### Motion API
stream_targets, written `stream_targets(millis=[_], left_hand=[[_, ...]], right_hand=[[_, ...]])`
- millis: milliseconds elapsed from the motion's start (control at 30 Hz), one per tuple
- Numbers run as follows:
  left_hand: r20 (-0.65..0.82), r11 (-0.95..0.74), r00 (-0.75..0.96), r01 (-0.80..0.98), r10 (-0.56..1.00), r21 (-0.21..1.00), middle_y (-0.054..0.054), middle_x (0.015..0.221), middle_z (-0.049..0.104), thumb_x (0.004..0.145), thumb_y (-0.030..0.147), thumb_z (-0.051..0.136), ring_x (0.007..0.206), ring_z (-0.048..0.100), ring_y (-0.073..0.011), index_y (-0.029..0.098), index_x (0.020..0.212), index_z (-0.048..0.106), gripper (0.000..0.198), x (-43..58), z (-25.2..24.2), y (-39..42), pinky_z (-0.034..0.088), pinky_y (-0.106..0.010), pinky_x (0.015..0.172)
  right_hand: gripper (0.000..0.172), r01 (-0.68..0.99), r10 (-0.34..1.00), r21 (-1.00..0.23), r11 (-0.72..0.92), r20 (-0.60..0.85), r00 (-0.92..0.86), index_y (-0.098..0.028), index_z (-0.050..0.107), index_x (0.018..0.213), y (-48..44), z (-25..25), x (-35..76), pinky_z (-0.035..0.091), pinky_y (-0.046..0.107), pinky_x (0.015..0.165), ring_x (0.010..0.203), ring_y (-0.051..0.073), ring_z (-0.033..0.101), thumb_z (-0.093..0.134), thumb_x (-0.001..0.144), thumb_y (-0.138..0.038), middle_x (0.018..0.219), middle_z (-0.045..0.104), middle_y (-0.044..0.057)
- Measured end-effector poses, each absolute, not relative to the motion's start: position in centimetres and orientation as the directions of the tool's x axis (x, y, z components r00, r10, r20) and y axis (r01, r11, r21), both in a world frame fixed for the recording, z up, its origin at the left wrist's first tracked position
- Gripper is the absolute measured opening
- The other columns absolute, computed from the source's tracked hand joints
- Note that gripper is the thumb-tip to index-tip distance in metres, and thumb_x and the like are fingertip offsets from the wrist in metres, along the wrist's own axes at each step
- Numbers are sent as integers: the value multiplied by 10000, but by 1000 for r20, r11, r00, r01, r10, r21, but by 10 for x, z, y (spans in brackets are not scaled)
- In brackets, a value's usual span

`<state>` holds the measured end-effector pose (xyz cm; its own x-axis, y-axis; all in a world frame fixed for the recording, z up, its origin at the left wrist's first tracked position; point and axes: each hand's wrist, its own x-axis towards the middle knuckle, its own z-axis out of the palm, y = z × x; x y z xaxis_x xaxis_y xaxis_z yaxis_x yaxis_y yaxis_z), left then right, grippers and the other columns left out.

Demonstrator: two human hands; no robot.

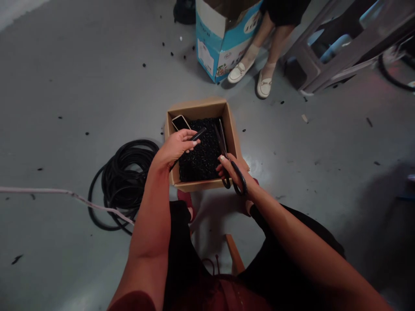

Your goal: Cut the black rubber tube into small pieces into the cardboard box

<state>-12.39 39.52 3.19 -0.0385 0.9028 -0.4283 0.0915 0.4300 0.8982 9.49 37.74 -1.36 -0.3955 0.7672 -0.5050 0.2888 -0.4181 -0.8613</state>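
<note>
My left hand is closed around a black ribbed tube, whose end sticks out past the fingertips over an open cardboard box. A dark length of it shows below the wrist. In my right hand is a pair of black-handled scissors, gripped near the pivot, with the blades pointing away from me and slightly apart. Small black pieces fill much of the box. A phone lies in its far left corner. The scissors and the tube do not touch.
A coil of black tubing lies on the floor to the left, with a pale cord running to it. Beyond the box stand a blue and white carton, a person's feet in white shoes and grey plastic stools. Black scraps dot the floor.
</note>
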Motion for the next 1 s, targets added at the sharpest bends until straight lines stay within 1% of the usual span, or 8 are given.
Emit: stream_targets(millis=[100,233,333,500,600,767,1000], left_hand=[[-418,421,-51,88,907,903,-93,1006,680,749,146,615,665,519,-65,93,1123,620,377,-127,31,395,413,-211,654],[-362,364,-42,170,931,916,-75,952,684,788,189,596,672,515,-73,112,1178,634,399,-128,29,394,409,-216,660],[-345,341,-24,236,938,910,-64,917,681,807,210,578,662,506,-76,120,1204,632,410,-128,29,394,402,-216,649],[-357,343,6,265,934,901,-68,918,678,818,221,565,667,511,-77,113,1207,631,409,-126,26,395,404,-213,645],[-374,351,34,274,927,895,-72,912,677,819,201,552,653,504,-71,103,1199,636,401,-122,24,396,397,-208,625],[-401,369,59,292,914,882,-74,895,676,826,182,532,607,474,-60,91,1194,636,392,-116,27,398,376,-199,579],[-429,399,71,260,900,879,-66,877,674,829,178,539,586,469,-52,108,1166,657,365,-113,26,397,370,-187,557]], right_hand=[[399,348,751,-866,-360,-490,-443,-208,511,989,374,-12,98,479,254,580,646,125,574,442,888,-589,791,601,18],[433,428,762,-859,-281,-471,-445,-223,536,985,370,-9,98,464,262,571,628,136,579,405,891,-625,757,601,9],[418,445,775,-860,-251,-453,-439,-230,537,1031,368,-8,97,475,286,632,708,161,607,411,895,-605,842,636,29],[460,472,771,-859,-197,-433,-467,-225,517,1170,369,-10,97,478,341,763,883,208,617,454,883,-580,1046,641,75],[481,475,763,-860,-187,-431,-481,-219,510,1202,369,-8,96,471,355,793,922,220,613,446,887,-578,1073,635,85],[481,478,756,-856,-197,-443,-481,-201,517,1200,369,-2,94,468,372,799,927,232,612,449,883,-557,1046,634,100],[497,467,757,-859,-211,-445,-478,-208,503,1207,369,-4,94,470,377,812,934,233,613,448,878,-576,1081,627,97]])
